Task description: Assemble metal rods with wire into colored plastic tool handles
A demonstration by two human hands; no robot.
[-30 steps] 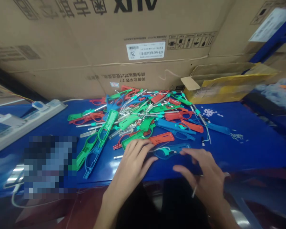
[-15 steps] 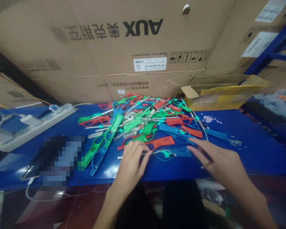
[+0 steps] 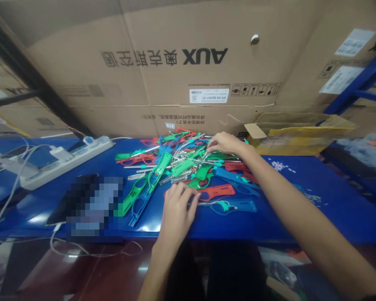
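My left hand point(image 3: 179, 213) is closed at the near side of the pile, thumb and fingers pinching the metal tube end of a blue long-reach lighter half point(image 3: 249, 206). That shell lies flat on the table, a teal piece and thin wire inside it. My right hand point(image 3: 227, 143) reaches over the back of the lighter-part pile point(image 3: 178, 167), fingers bent down among metal tubes and wires; what they grip is hidden. Just behind the blue shell lies a red lighter shell point(image 3: 221, 192). Left of my left hand are a green shell point(image 3: 161, 169) and a blue shell point(image 3: 139, 209).
A large cardboard box point(image 3: 163, 88) walls off the back of the blue table point(image 3: 207, 228). At the right stand a yellow-taped open carton point(image 3: 294, 140) and small white pieces point(image 3: 278, 166). A power strip point(image 3: 72, 163) and a dark phone-like device point(image 3: 73, 198) with cables occupy the left.
My right hand has moved from beside the blue lighter half up and left to the back of the pile. My left hand keeps its hold. The view has shifted slightly.
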